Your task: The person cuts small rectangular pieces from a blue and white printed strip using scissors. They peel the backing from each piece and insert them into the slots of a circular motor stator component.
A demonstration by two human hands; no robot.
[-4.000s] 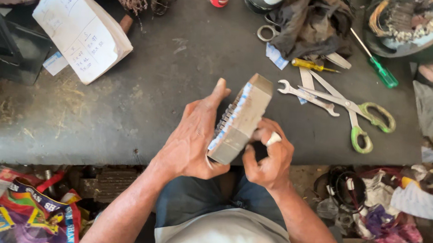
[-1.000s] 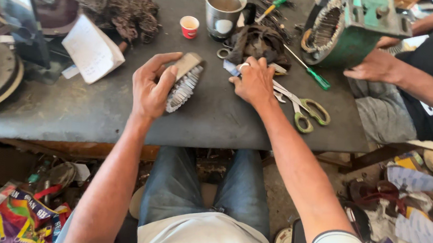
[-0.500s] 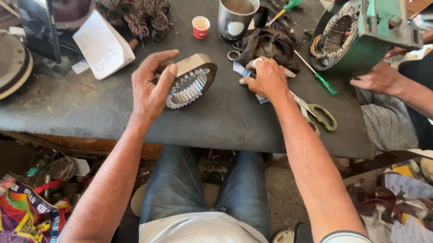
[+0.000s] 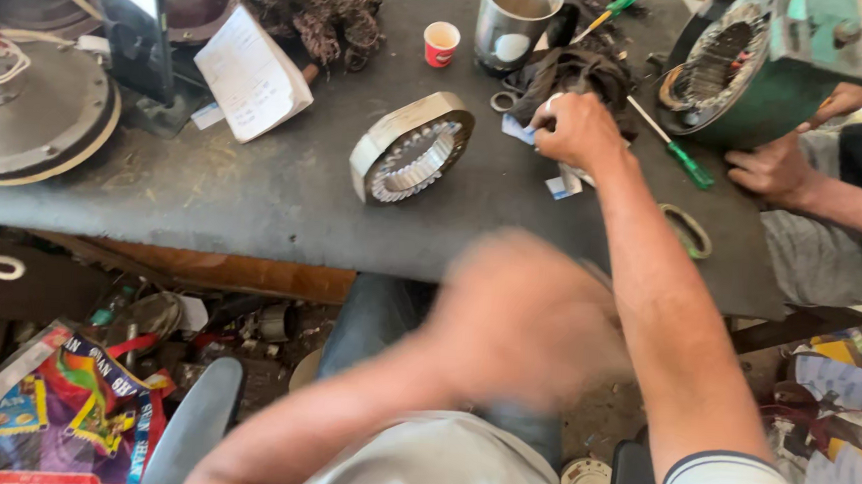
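The stator point(image 4: 412, 148) is lying free on the bench point(image 4: 284, 203), tipped up on its rim, toothed bore facing down-right, touched by nobody. The right hand point(image 4: 579, 130) is out at the stator's three o'clock, curled down onto small paper slips point(image 4: 559, 185) beside a dark rag point(image 4: 579, 74); whether anything is pinched under the fingers cannot be told. The left hand point(image 4: 526, 313) is a blur low in front of the bench edge, at the stator's five o'clock; how far it is spread cannot be told, and nothing is seen in it.

The stator is judged heavy and rigid, a stack of steel laminations. The outer band looks smooth and a bit slippery, so a grip around the outside rim with the palm under it is judged safest. The inner teeth look sharp-edged and are better left alone.

At the stator's twelve o'clock a red cup point(image 4: 441, 43) and a steel mug point(image 4: 516, 20) are standing. A green screwdriver point(image 4: 668, 143) lies beyond the right hand.

Against half a second ago, the stator is no longer cradled by the left hand; it has been set down and the hand pulled back toward the body. The right hand has stayed put at the slips.
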